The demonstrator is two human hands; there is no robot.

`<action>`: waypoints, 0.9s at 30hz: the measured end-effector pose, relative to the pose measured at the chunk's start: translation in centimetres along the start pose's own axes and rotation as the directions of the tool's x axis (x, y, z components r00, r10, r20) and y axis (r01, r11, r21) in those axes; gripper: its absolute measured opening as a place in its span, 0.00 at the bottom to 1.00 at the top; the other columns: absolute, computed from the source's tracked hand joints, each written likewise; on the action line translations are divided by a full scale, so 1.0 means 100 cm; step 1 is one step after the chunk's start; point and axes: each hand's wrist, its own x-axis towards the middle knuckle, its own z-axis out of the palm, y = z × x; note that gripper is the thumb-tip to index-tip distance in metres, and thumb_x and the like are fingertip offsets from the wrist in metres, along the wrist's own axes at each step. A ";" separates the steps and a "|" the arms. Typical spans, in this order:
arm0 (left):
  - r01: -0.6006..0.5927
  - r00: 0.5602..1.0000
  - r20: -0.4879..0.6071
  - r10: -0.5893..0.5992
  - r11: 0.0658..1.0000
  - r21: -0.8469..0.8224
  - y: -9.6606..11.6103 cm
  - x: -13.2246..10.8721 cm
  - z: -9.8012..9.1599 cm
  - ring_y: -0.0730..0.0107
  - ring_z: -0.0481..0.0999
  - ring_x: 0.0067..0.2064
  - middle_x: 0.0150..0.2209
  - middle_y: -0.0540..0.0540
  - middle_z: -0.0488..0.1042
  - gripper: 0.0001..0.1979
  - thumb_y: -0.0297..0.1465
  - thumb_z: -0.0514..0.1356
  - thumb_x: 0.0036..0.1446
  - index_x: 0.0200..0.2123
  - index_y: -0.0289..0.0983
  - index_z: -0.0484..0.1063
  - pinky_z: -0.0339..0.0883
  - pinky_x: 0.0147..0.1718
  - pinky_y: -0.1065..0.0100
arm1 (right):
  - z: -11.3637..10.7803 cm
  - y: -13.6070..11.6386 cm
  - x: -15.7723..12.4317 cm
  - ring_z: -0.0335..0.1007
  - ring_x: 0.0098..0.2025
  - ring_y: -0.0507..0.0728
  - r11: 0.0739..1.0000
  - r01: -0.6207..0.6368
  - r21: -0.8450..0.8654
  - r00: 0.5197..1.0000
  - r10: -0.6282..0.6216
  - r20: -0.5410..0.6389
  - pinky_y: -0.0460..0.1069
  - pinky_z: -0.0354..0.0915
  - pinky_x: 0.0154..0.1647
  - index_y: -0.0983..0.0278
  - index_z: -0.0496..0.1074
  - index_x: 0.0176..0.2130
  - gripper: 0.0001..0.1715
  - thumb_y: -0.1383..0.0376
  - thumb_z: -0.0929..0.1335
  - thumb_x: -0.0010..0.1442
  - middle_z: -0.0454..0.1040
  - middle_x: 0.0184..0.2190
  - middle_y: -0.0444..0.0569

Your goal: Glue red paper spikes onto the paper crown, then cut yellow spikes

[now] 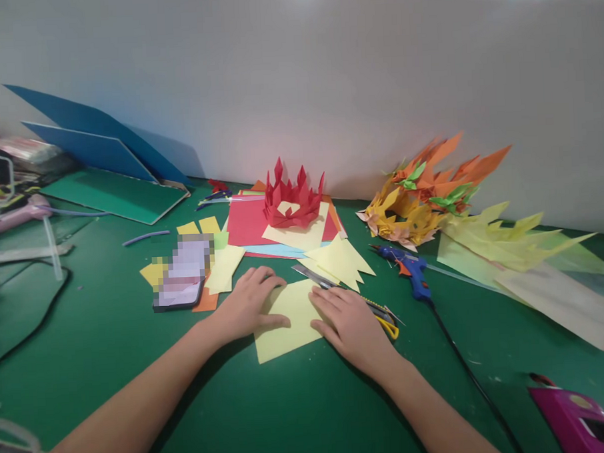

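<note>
A pale yellow sheet of paper [291, 334] lies flat on the green table between my hands. My left hand [252, 299] rests on its left side, thumb and fingers apart. Across from it, my right hand [349, 318] lies with fingers stretched over the sheet's right edge. Partly hidden under and beside that hand are a utility knife [373, 307] and a yellow-handled tool [388, 327]. Cut yellow paper with pointed tips [341, 258] lies just beyond the sheet. A smartphone [184, 272] lies left of my left hand, on small paper pieces.
A red paper crown [293, 200] stands on stacked coloured paper at the back. Orange and yellow paper crowns [406, 215] sit back right, near a blue glue gun [411, 268] whose cable runs forward. Blue boards [93, 142] lean at left. A magenta object [573, 415] is front right.
</note>
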 end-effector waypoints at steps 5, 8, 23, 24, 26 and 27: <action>0.005 1.000 0.026 -0.004 0.999 -0.051 0.002 0.000 -0.001 0.54 0.65 0.51 0.48 0.41 0.66 0.27 0.43 0.66 0.47 0.48 0.36 0.67 0.58 0.51 0.54 | 0.004 -0.002 0.000 0.67 0.51 0.63 0.999 0.010 0.040 0.999 -0.011 0.046 0.59 0.65 0.49 0.67 0.68 0.53 0.18 0.64 0.61 0.65 0.72 0.52 0.56; -0.024 0.999 0.031 0.028 0.994 -0.105 0.003 -0.001 -0.001 0.55 0.65 0.51 0.47 0.42 0.68 0.25 0.41 0.67 0.47 0.47 0.38 0.68 0.59 0.51 0.56 | 0.003 -0.005 0.001 0.67 0.51 0.62 0.993 0.033 0.111 0.997 -0.040 0.065 0.59 0.65 0.49 0.65 0.68 0.53 0.18 0.66 0.61 0.65 0.73 0.52 0.54; 0.324 0.941 0.116 -0.317 0.751 -0.576 0.008 0.004 -0.005 0.70 0.70 0.28 0.26 0.50 0.74 0.13 0.42 0.63 0.44 0.26 0.37 0.73 0.62 0.27 0.70 | 0.010 -0.003 0.001 0.70 0.45 0.62 0.864 -0.290 0.411 0.930 0.355 -0.090 0.58 0.68 0.46 0.63 0.63 0.56 0.27 0.63 0.66 0.58 0.73 0.47 0.55; 0.344 0.933 0.122 -0.340 0.731 -0.589 0.009 0.003 -0.005 0.70 0.69 0.27 0.25 0.50 0.73 0.14 0.43 0.64 0.43 0.26 0.37 0.73 0.61 0.26 0.70 | 0.009 -0.003 0.002 0.71 0.40 0.60 0.833 -0.319 0.453 0.913 0.398 -0.088 0.56 0.69 0.42 0.64 0.65 0.54 0.24 0.64 0.66 0.58 0.74 0.41 0.54; 0.365 0.921 0.117 -0.371 0.720 -0.590 0.009 0.003 -0.004 0.72 0.66 0.24 0.22 0.51 0.71 0.16 0.44 0.64 0.42 0.26 0.37 0.72 0.58 0.24 0.71 | 0.007 -0.004 0.003 0.70 0.31 0.56 0.766 -0.357 0.535 0.877 0.472 -0.092 0.52 0.69 0.36 0.65 0.68 0.49 0.19 0.65 0.65 0.57 0.74 0.32 0.49; 0.363 0.921 0.105 -0.375 0.730 -0.579 0.008 0.003 -0.003 0.73 0.64 0.23 0.20 0.53 0.68 0.17 0.45 0.65 0.42 0.25 0.37 0.72 0.56 0.23 0.71 | 0.006 -0.004 0.003 0.69 0.29 0.55 0.736 -0.369 0.568 0.859 0.504 -0.095 0.51 0.69 0.34 0.65 0.69 0.47 0.17 0.65 0.65 0.57 0.73 0.29 0.47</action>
